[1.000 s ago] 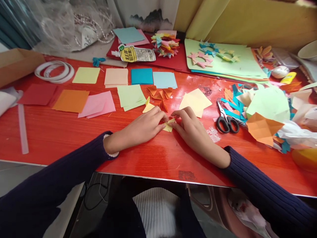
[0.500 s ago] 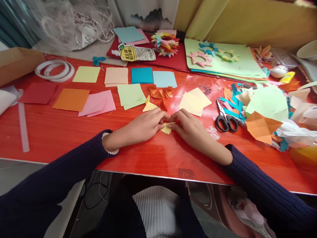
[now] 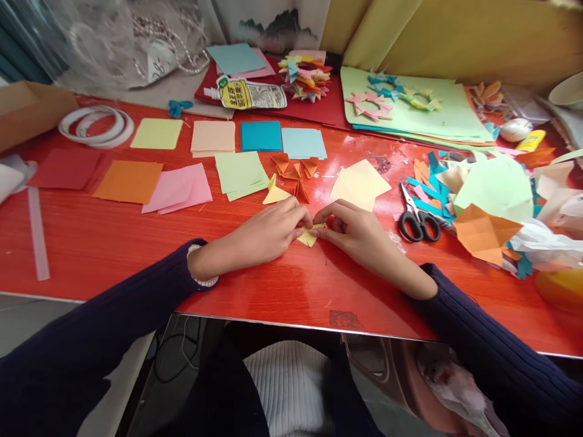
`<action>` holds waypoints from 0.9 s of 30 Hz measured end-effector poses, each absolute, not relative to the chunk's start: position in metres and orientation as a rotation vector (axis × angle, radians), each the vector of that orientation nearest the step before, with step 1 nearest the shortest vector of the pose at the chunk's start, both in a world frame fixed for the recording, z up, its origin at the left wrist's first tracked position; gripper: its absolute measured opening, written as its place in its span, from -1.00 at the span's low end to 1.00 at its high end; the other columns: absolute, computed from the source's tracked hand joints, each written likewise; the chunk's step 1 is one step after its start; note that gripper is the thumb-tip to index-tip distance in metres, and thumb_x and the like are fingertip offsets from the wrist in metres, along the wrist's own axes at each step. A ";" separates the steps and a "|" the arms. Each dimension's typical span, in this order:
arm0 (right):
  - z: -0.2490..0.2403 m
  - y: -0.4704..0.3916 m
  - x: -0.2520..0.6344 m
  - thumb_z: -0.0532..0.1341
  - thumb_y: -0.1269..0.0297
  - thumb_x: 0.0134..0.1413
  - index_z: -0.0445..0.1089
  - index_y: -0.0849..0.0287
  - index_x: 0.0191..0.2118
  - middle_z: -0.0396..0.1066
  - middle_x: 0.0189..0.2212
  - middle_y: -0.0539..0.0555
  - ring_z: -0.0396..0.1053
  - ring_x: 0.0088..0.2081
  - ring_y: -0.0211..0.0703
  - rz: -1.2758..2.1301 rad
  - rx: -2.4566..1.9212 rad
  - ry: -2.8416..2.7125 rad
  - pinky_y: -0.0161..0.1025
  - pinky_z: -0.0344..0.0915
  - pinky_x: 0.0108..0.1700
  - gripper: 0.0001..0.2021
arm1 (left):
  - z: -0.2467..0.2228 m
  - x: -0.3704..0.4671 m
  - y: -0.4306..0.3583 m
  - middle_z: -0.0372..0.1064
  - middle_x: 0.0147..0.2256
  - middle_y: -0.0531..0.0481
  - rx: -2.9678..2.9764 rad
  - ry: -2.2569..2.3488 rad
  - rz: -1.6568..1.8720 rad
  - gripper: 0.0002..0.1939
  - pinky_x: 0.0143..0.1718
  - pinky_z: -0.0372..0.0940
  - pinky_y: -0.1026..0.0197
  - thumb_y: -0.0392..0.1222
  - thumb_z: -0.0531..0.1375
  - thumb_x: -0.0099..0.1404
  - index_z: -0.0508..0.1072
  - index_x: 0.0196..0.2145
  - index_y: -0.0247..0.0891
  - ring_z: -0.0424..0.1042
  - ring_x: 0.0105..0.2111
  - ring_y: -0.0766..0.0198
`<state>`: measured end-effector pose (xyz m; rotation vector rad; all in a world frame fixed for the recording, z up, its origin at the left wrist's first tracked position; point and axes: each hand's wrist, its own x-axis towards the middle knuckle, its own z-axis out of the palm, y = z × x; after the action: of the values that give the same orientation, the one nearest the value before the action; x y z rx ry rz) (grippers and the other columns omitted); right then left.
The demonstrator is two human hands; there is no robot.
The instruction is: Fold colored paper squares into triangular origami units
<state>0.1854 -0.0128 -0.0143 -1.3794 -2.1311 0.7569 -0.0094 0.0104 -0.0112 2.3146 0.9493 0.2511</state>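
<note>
A small folded piece of yellow paper [image 3: 308, 238] lies on the red table between my hands, its point toward me. My left hand [image 3: 268, 227] pinches its left side, and my right hand [image 3: 350, 227] pinches its right side with thumb and fingers. The fingers hide the paper's upper edge. Just beyond my left hand stands a folded yellow paper piece [image 3: 275, 192], beside several folded orange pieces [image 3: 296, 172]. A loose stack of pale yellow squares [image 3: 359, 182] lies past my right hand.
Scissors [image 3: 416, 218] with black handles lie right of my right hand, beside a heap of paper scraps [image 3: 492, 188]. Green squares [image 3: 240, 174], pink squares [image 3: 180, 187] and orange squares [image 3: 130, 182] lie to the left. A drink pouch [image 3: 250, 93] rests at the back.
My right hand has shifted slightly, its fingers lifting a little at the paper's right side. My left hand keeps its pinch, and the yellow paper stays nearly in place.
</note>
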 end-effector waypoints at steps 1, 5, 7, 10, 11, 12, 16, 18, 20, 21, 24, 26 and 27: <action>-0.015 -0.013 0.185 0.22 0.35 0.05 0.36 0.20 -0.33 0.29 -0.42 0.00 0.20 -0.46 -0.31 0.753 -1.378 -2.127 -0.32 0.12 -0.41 -0.95 | -0.011 -0.010 0.010 0.19 -0.18 0.00 2.310 0.947 0.255 -0.86 -0.10 0.19 0.18 -0.27 -0.03 0.35 0.29 -0.19 -0.24 0.25 -0.16 0.26; -0.016 -0.014 0.183 0.21 0.37 0.06 0.36 0.19 -0.34 0.29 -0.42 0.00 0.18 -0.47 -0.32 0.731 -1.392 -2.120 -0.32 0.10 -0.41 -0.97 | -0.011 -0.010 0.011 0.17 -0.19 0.01 2.304 0.917 0.283 -0.87 -0.12 0.18 0.23 -0.29 -0.03 0.35 0.28 -0.20 -0.26 0.24 -0.18 0.30; -0.016 -0.015 0.182 0.20 0.39 0.06 0.35 0.19 -0.35 0.29 -0.42 0.00 0.17 -0.48 -0.32 0.720 -1.409 -2.119 -0.32 0.10 -0.42 -0.99 | -0.011 -0.010 0.011 0.17 -0.20 0.01 2.298 0.923 0.282 -0.87 -0.13 0.18 0.23 -0.28 -0.03 0.35 0.28 -0.21 -0.26 0.24 -0.19 0.30; -0.016 -0.014 0.182 0.18 0.43 0.07 0.35 0.20 -0.35 0.29 -0.42 0.00 0.17 -0.48 -0.32 0.724 -1.421 -2.106 -0.32 0.10 -0.42 -0.98 | -0.010 -0.009 0.011 0.17 -0.21 0.00 2.288 0.936 0.276 -0.88 -0.15 0.18 0.23 -0.28 -0.04 0.35 0.27 -0.24 -0.27 0.24 -0.21 0.30; -0.016 -0.014 0.183 0.18 0.43 0.07 0.35 0.20 -0.35 0.28 -0.42 0.00 0.18 -0.48 -0.32 0.730 -1.422 -2.100 -0.32 0.10 -0.42 -0.97 | -0.009 -0.009 0.011 0.17 -0.21 0.00 2.287 0.935 0.275 -0.88 -0.16 0.18 0.24 -0.28 -0.04 0.35 0.27 -0.24 -0.27 0.24 -0.21 0.30; -0.016 -0.014 0.183 0.18 0.43 0.07 0.35 0.20 -0.35 0.28 -0.42 0.00 0.18 -0.48 -0.32 0.738 -1.422 -2.096 -0.32 0.10 -0.42 -0.97 | -0.009 -0.009 0.011 0.17 -0.21 0.00 2.287 0.933 0.272 -0.88 -0.16 0.18 0.24 -0.28 -0.04 0.35 0.28 -0.24 -0.27 0.24 -0.21 0.30; -0.015 -0.014 0.183 0.18 0.34 0.09 0.36 0.20 -0.35 0.27 -0.44 0.00 0.17 -0.48 -0.32 0.785 -1.421 -2.073 -0.32 0.10 -0.43 -0.95 | -0.009 -0.009 0.011 0.18 -0.20 0.00 2.282 0.943 0.265 -0.86 -0.15 0.18 0.23 -0.26 -0.04 0.35 0.29 -0.22 -0.27 0.25 -0.19 0.29; -0.014 -0.015 0.183 0.20 0.31 0.07 0.35 0.20 -0.35 0.27 -0.45 -0.01 0.16 -0.48 -0.32 0.785 -1.419 -2.077 -0.32 0.10 -0.43 -0.93 | -0.009 -0.009 0.012 0.18 -0.20 0.00 2.282 0.945 0.263 -0.85 -0.14 0.18 0.22 -0.25 -0.04 0.36 0.30 -0.21 -0.27 0.25 -0.19 0.29; -0.013 -0.016 0.183 0.23 0.34 0.04 0.34 0.20 -0.35 0.26 -0.44 -0.01 0.15 -0.48 -0.32 0.751 -1.437 -2.097 -0.32 0.10 -0.43 -0.94 | -0.009 -0.010 0.012 0.18 -0.20 0.00 2.285 0.942 0.261 -0.86 -0.14 0.18 0.22 -0.26 -0.03 0.35 0.30 -0.21 -0.26 0.25 -0.19 0.29; -0.013 -0.016 0.182 0.23 0.36 0.04 0.34 0.20 -0.34 0.25 -0.44 -0.01 0.14 -0.48 -0.32 0.733 -1.452 -2.105 -0.32 0.10 -0.42 -0.95 | -0.009 -0.010 0.012 0.18 -0.20 0.00 2.285 0.942 0.259 -0.86 -0.14 0.18 0.22 -0.27 -0.03 0.35 0.30 -0.21 -0.26 0.25 -0.19 0.29; -0.014 -0.016 0.181 0.21 0.40 0.06 0.32 0.19 -0.33 0.24 -0.42 -0.01 0.14 -0.47 -0.32 0.727 -1.483 -2.118 -0.32 0.10 -0.42 -0.96 | -0.008 -0.011 0.011 0.18 -0.21 0.01 2.280 0.950 0.257 -0.87 -0.15 0.18 0.23 -0.28 -0.04 0.34 0.29 -0.22 -0.25 0.25 -0.20 0.29; -0.015 -0.016 0.181 0.19 0.40 0.07 0.31 0.18 -0.32 0.24 -0.39 0.00 0.15 -0.47 -0.32 0.742 -1.485 -2.122 -0.32 0.11 -0.42 -0.97 | -0.008 -0.011 0.011 0.18 -0.21 0.01 2.279 0.957 0.253 -0.87 -0.16 0.18 0.23 -0.28 -0.04 0.34 0.28 -0.23 -0.25 0.25 -0.20 0.29; -0.016 -0.015 0.181 0.19 0.40 0.07 0.31 0.18 -0.32 0.23 -0.38 0.00 0.15 -0.47 -0.32 0.749 -1.485 -2.125 -0.32 0.11 -0.42 -0.97 | -0.008 -0.011 0.011 0.18 -0.21 0.01 2.282 0.953 0.252 -0.87 -0.16 0.18 0.23 -0.28 -0.04 0.34 0.28 -0.24 -0.25 0.25 -0.20 0.29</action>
<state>0.1807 -0.0154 -0.0156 -1.4852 -2.1248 0.7491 -0.0107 0.0110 -0.0081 2.2817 0.9532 0.2520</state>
